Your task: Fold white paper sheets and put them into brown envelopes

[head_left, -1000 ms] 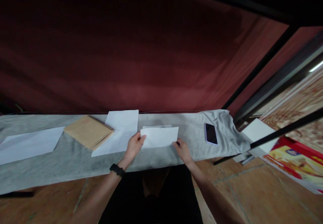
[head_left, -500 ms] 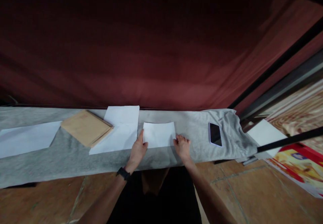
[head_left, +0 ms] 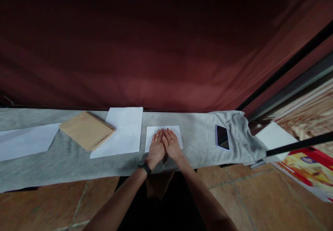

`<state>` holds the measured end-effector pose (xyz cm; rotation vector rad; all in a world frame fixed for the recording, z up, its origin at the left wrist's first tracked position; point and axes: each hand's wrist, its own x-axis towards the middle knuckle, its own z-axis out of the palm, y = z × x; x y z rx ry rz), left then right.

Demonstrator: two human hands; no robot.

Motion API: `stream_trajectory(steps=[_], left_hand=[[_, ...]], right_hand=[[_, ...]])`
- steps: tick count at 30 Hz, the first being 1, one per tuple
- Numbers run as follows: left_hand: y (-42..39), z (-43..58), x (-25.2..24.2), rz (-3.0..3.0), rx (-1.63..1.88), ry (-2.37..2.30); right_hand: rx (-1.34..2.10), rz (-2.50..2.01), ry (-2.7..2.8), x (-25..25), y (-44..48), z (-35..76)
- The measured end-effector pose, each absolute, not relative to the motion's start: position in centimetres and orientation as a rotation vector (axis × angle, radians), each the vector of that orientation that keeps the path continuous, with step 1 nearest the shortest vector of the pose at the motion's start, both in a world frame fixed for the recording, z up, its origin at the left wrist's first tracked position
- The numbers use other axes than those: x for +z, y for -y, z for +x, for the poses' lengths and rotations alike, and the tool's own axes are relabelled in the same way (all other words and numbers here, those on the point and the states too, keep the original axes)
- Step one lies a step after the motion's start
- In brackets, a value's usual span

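A folded-size sheet of white paper (head_left: 177,133) lies flat on the grey cloth in front of me. My left hand (head_left: 156,147) rests on it, palm down, with the fingers stretched out and pointing away from me. Beside it, touching, my right hand (head_left: 171,145) lies flat on the same sheet, fingers extended. The hands cover the middle of the paper; its left, right and far edges show. A dark watch (head_left: 145,167) is on my left wrist.
Left of the sheet lie larger white papers (head_left: 130,130), a stack of brown envelopes (head_left: 84,130) overlapping them, and another white sheet (head_left: 28,140). To the right is a phone (head_left: 222,137). The grey cloth (head_left: 197,130) covers a narrow table against a dark red curtain (head_left: 166,67).
Both hands have left the side edges of the small sheet and come together flat on its middle. The papers, envelopes and phone have stayed in place.
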<state>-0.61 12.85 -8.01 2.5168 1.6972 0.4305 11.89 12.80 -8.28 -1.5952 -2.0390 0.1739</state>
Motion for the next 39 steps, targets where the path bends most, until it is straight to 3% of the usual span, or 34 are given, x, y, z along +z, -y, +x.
stream_trajectory(steps=[8,25,34,39], left_hand=[[-14.6,-1.6,-10.3,2.526,0.456,-1.767],[-13.0,-4.5,-10.4,2.376,0.546,-1.991],[-11.1,-0.2,-10.8,2.525,0.387,-1.681],[-11.3,-1.6,-10.8,2.473,0.450,-1.810]], right_hand=[[0.032,-1.774,2.159,-10.0,-14.2,12.7],[-0.118,-2.042,1.880,-10.0,-11.8,17.8],[0.221,-1.637,2.153,-9.3,-10.9,11.1],[0.038,-1.704,2.146,-9.9,-10.6,12.8]])
